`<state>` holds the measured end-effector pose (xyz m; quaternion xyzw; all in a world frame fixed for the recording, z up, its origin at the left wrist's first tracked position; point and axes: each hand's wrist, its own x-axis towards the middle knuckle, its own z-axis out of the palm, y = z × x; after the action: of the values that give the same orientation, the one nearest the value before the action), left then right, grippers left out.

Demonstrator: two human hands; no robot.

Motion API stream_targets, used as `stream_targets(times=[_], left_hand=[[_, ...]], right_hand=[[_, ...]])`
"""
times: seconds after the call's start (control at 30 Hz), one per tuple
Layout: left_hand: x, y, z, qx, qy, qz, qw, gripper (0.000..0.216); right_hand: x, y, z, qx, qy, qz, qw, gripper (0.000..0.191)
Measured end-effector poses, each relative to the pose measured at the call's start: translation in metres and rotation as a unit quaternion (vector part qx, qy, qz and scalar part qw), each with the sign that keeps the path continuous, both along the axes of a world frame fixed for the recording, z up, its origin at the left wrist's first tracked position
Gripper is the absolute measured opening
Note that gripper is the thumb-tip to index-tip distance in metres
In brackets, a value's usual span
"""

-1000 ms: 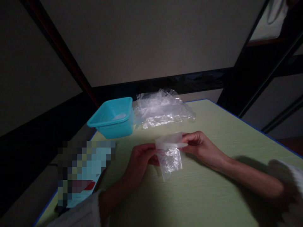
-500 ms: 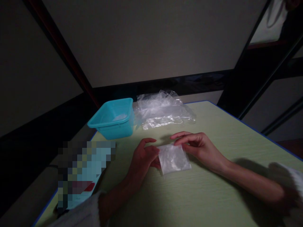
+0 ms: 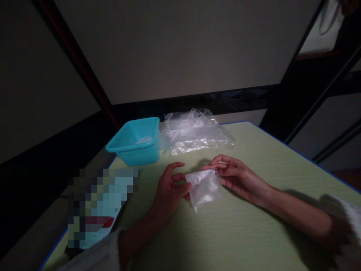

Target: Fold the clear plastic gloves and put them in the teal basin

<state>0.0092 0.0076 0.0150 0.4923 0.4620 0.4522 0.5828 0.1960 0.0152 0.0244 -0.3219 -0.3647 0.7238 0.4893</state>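
A small clear plastic bag [image 3: 205,189] is held between my two hands over the table. My left hand [image 3: 171,186] pinches its left edge with the thumb in front, while the index finger stretches out above. At the bag's upper right corner, the fingers of my right hand [image 3: 235,172] are bent and closed on the edge. Some of the right fingertips are hidden behind the bag. The plastic looks creased and shiny, and I cannot make out anything inside it.
A turquoise plastic basket [image 3: 143,156] with something whitish inside stands at the back left of the pale table [image 3: 267,162]. Beside it lies a heap of clear plastic bags [image 3: 197,131]. A blurred-out light blue item [image 3: 113,203] lies at the left edge. A wall panel rises behind.
My right hand has turned and its fingers have curled at the bag's upper right corner. The bag has tilted a little, and my left thumb has slid slightly lower on its edge.
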Motion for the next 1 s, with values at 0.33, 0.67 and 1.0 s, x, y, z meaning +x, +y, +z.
stream_targets(times=[0.33,0.67,1.0], left_hand=[[-0.0004,-0.0018,0.0029,0.012,-0.006,-0.007,1.0,0.055],[-0.0002,-0.0021,0.0017,0.01,-0.004,-0.021,1.0,0.055],[0.001,-0.0019,0.0014,0.022,-0.001,-0.011,1.0,0.054]], right_hand=[[-0.0004,-0.0023,0.0025,0.009,-0.041,-0.031,0.999,0.016],[-0.0012,-0.0037,0.001,0.01,-0.056,-0.021,0.998,0.018],[0.0018,-0.0014,-0.0022,0.019,-0.024,0.043,0.999,0.023]])
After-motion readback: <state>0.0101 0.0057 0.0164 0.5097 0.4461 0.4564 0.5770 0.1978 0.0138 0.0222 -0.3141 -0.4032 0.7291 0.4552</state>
